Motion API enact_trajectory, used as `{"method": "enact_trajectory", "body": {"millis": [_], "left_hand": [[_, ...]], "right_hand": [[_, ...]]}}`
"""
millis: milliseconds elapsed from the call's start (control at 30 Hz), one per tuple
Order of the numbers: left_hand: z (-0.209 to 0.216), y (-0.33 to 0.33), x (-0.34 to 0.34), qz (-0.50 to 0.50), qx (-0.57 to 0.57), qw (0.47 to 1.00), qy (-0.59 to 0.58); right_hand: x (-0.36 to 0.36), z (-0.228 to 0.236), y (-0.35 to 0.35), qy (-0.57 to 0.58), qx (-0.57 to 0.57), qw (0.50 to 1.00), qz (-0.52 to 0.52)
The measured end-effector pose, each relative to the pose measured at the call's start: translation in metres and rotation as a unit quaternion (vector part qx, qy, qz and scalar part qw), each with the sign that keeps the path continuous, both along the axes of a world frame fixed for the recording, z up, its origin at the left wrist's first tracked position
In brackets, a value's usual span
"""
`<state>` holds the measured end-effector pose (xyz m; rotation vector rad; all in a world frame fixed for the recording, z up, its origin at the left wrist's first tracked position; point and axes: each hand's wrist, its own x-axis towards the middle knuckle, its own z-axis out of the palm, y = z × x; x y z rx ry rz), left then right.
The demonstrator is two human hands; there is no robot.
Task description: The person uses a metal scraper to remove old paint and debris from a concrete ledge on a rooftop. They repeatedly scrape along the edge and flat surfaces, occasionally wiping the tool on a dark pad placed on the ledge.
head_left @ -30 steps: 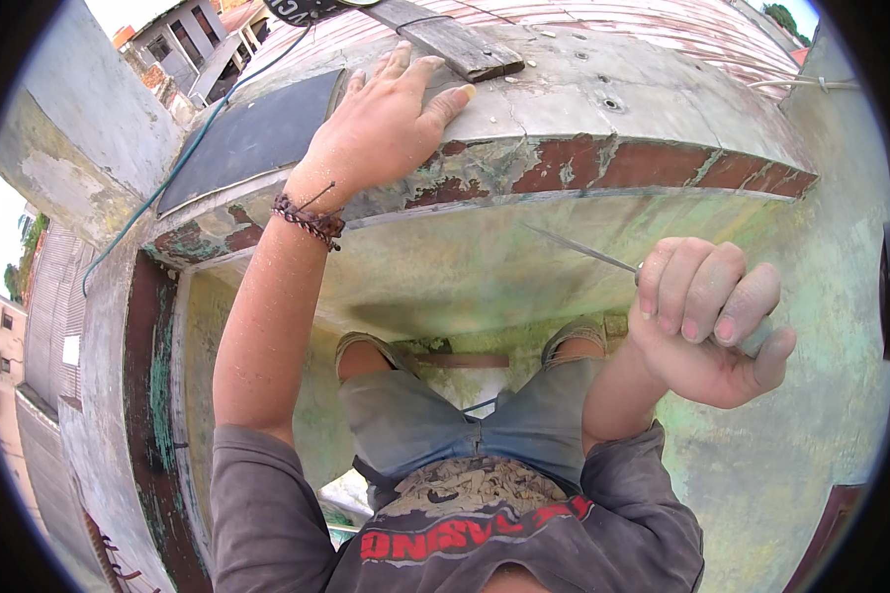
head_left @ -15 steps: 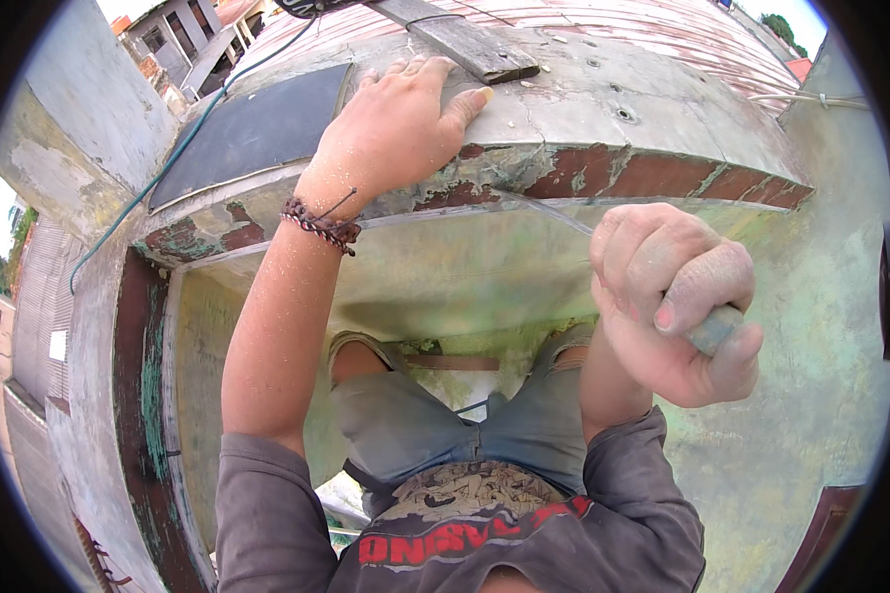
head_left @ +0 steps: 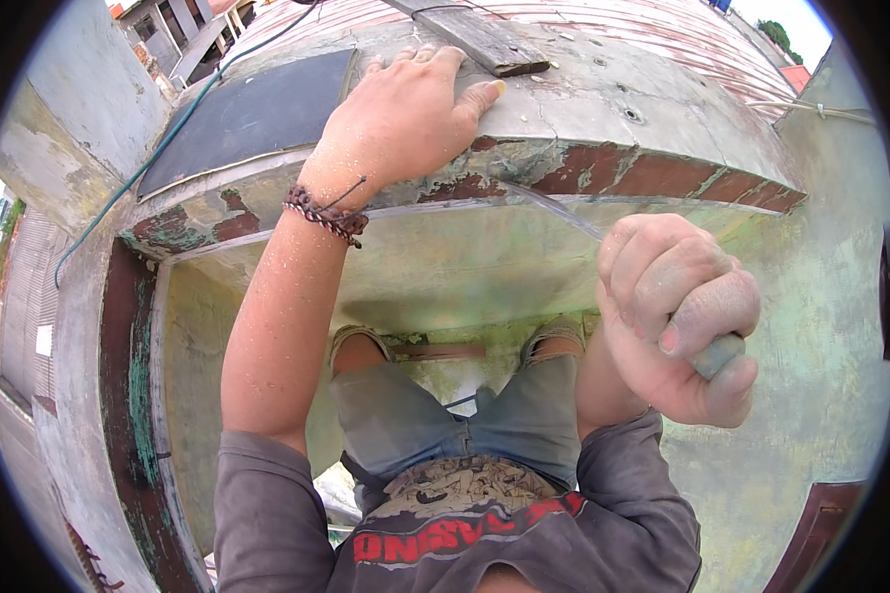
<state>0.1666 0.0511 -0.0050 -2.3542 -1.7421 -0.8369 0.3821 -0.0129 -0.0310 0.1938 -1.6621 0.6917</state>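
Note:
My left hand [head_left: 402,111] lies flat on top of the concrete ledge [head_left: 554,104], palm down, fingers stretched out and thumb apart. A braided bracelet circles that wrist, and pale dust flecks the forearm. My dusty right hand [head_left: 677,306] is closed round the handle of a scraper [head_left: 561,212]. Its narrow metal blade points up and left, with the tip at the ledge's front edge [head_left: 603,170]. Patches of dark red-brown and green peeling paint cover that edge. Only the grey butt of the handle shows, between my fingers and thumb; the fist hides the rest.
A weathered wooden plank [head_left: 480,44] and a dark flat panel [head_left: 247,119] lie on the ledge. A green cable [head_left: 173,163] runs down the left side. Beyond is a corrugated roof [head_left: 643,49]. A mottled green wall [head_left: 761,395] stands right, a brown-painted frame [head_left: 129,366] left.
The view has shifted slightly. My right hand sits a little lower, with the scraper still in its grip. The left hand stays on the ledge.

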Motion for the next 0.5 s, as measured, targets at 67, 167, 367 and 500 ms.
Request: {"method": "enact_trajectory", "body": {"millis": [67,167,367,500], "left_hand": [[0.0,0.0,-0.001,0.014,-0.015,1.0,0.004],[0.005,0.001,0.0,0.031,-0.048,0.998,0.02],[0.001,0.003,0.001,0.008,-0.012,1.0,0.011],[0.004,0.002,-0.001,0.028,-0.039,0.999,0.018]], "right_hand": [[0.002,-0.004,-0.002,-0.004,-0.007,1.0,0.008],[0.009,0.001,-0.005,0.006,-0.014,0.999,0.049],[0.004,0.007,0.0,0.009,-0.021,0.999,0.026],[0.011,0.008,0.0,0.008,-0.024,0.999,0.048]]}}
